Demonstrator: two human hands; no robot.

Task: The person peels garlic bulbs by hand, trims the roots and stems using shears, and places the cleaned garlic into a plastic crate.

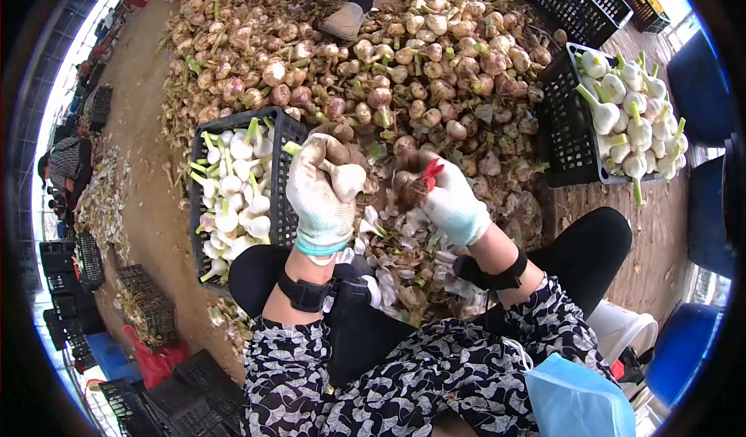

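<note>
My left hand (318, 184), in a white glove with dirty fingertips, grips a peeled white garlic bulb (347, 181) whose short green stem points to the left. To its right, my right hand (447, 200), gloved as well, is closed around a small red-handled tool (431, 174); the tool's working end cannot be made out. The two hands are apart. Below them lie loose garlic skins (412, 270). Just left of my left hand stands a black crate (286, 157) of cleaned white bulbs.
A large heap of unpeeled garlic (435, 71) spreads ahead, with another person's shoe (343, 22) on it. Another filled crate (556, 118) stands at the right. Far left are a person (68, 165) and stacked crates (58, 258). Blue barrels (684, 351) line the right.
</note>
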